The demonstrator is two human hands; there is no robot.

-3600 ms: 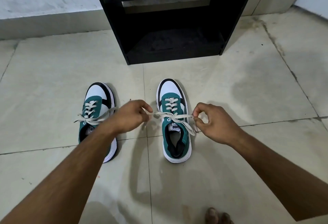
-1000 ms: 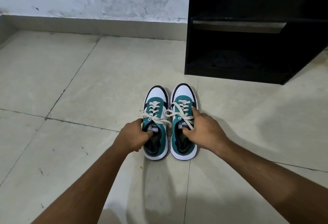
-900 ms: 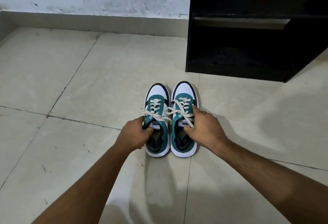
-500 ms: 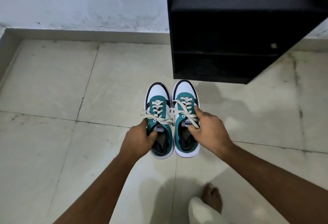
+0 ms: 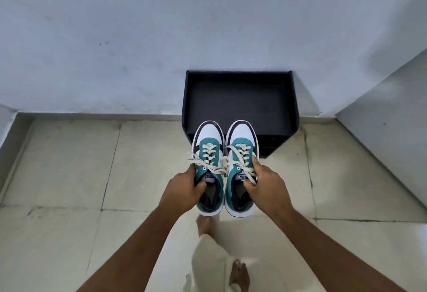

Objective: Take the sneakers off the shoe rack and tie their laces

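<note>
Two teal, white and black sneakers with cream laces tied in bows hang side by side in the air, toes pointing away from me. My left hand (image 5: 184,190) grips the left sneaker (image 5: 209,153) at its collar, thumb inside the opening. My right hand (image 5: 268,187) grips the right sneaker (image 5: 241,150) the same way. The black shoe rack (image 5: 240,102) stands against the wall just beyond the toes, seen from above with its top surface bare.
Pale floor tiles (image 5: 69,164) spread to the left and right. A grey-white wall (image 5: 138,37) rises behind the rack, and another wall (image 5: 388,118) closes in at the right. My bare feet (image 5: 239,275) and light trouser leg show below the sneakers.
Both hands have lifted the sneakers off the floor. My view has risen, so the rack is now seen from above and lies directly ahead.
</note>
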